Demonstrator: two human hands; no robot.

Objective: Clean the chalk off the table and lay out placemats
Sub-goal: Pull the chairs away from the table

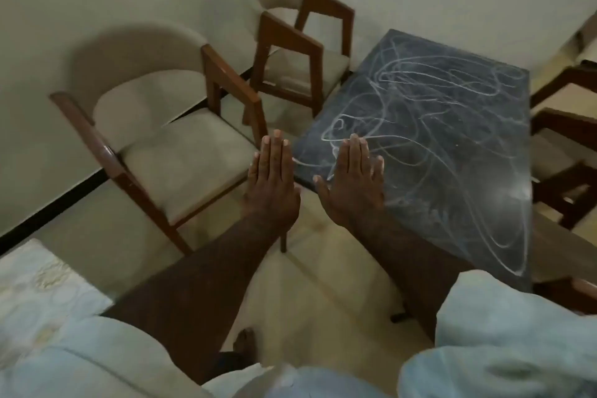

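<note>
A dark table [452,171] stands to the right of centre, its top covered in white chalk scribbles [420,100]. My left hand [273,184] is held out flat, fingers straight and together, in the air left of the table's near corner. Beside it, my right hand [353,184] is also flat with straight fingers, over the table's near left corner. Neither hand holds anything. Whether the right hand touches the tabletop I cannot tell. A pale patterned cloth [38,287] lies at the lower left; what it is stays unclear.
Two wooden chairs with beige cushions stand left of the table, one near [181,152] and one farther back [300,68]. More wooden chairs [565,145] crowd the table's right side. A white wall runs behind. My foot [244,346] is on the pale floor.
</note>
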